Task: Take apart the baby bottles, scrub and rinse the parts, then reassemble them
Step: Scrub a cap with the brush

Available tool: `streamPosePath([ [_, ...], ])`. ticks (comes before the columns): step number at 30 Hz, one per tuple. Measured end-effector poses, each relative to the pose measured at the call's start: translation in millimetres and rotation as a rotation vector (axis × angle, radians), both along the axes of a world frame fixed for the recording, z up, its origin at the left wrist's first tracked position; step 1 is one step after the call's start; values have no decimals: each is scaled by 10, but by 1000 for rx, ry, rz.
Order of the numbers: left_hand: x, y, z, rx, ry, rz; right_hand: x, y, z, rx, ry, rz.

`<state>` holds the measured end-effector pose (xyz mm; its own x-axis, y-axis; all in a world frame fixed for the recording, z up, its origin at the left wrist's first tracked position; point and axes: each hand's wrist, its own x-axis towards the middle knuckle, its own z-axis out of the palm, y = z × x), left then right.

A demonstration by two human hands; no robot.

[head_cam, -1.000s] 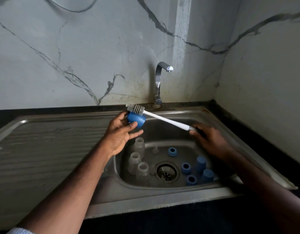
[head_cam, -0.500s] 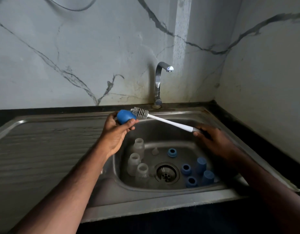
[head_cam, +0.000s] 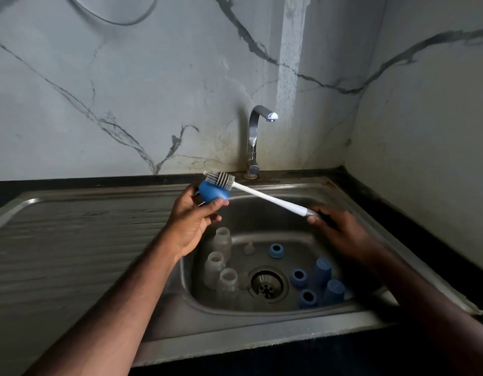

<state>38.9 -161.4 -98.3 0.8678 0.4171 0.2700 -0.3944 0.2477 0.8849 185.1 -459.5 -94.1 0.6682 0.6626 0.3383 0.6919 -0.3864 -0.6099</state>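
A: Surface and room? 
B: Ribbed stainless sink [head_cam: 72, 240] in a black desk [head_cam: 397, 191]; veined marble wall [head_cam: 126, 90].

A: Grips? 
B: Left hand [head_cam: 192, 218] clasps a smooth blue cap [head_cam: 211, 191] above the basin; right hand [head_cam: 340, 232] clasps the bristled brush [head_cam: 267, 195], touching it. Translucent bottles [head_cam: 217, 264] stand below.

The dark end of the white-handled bottle brush [head_cam: 267, 197] is buried in the right hand [head_cam: 340, 229], so how the fingers wrap it cannot be told. The left hand [head_cam: 192, 215] covers the near side of the rounded blue plastic bottle cap [head_cam: 213, 190], and the brush's bristles hide its far edge. Both forearms run off the bottom of the frame. The small clear silicone teat [head_cam: 248, 247] in the stainless steel sink [head_cam: 262, 321] is too small to make out in detail. The three clear plastic bottle bodies [head_cam: 217, 264] overlap, their bases partly hidden. The left end of the sink's draining board is cut off by the frame edge.
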Motion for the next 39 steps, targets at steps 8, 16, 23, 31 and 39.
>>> streamPosePath([
  [8, -51, -18, 27, -33, 13, -155, 9, -30, -31, 26, 0, 16],
  [16, 29, 96, -79, 475, 0, 226, 3, -26, -34, -14, -19, 11],
  [23, 78, 121, -106, 617, 39, 446, 22, -60, -58, -40, -59, -31],
  [31, 35, 100, -90, 776, 68, 428, 28, -4, -110, -31, -60, -7],
  [39, 32, 127, -122, 720, 106, 399, 60, -21, -92, -49, -88, -27],
])
